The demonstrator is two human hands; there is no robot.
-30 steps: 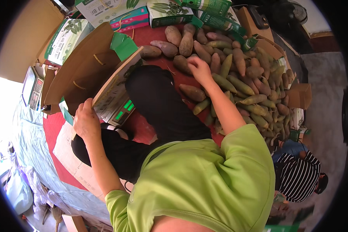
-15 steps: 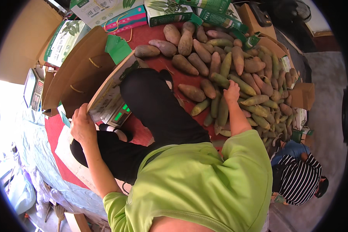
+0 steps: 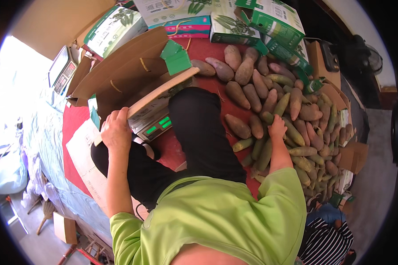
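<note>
My left hand (image 3: 116, 130) is closed on the edge of an open cardboard box's flap (image 3: 163, 95). The brown box (image 3: 115, 73) stands tilted toward me on a weighing scale (image 3: 151, 129) with lit green digits. Over a big heap of long green and reddish-brown radishes, my right hand (image 3: 277, 127) is closed around a green radish (image 3: 267, 117). Its rounded end shows beside my fingers; the rest is partly hidden. Other radishes (image 3: 237, 126) lie just left of that hand. My black-trousered knee (image 3: 194, 115) is between the box and the heap.
Red cloth (image 3: 203, 48) lies under the radishes. Printed cartons (image 3: 276, 20) and a pink-and-blue box (image 3: 190, 27) line the far side. A second scale (image 3: 64, 73) is at the far left. Someone in a striped shirt (image 3: 325, 240) is at the lower right.
The view has shifted, so the box and heap sit further right and lower. My left hand stays on the flap, and my right hand stays at the green radish.
</note>
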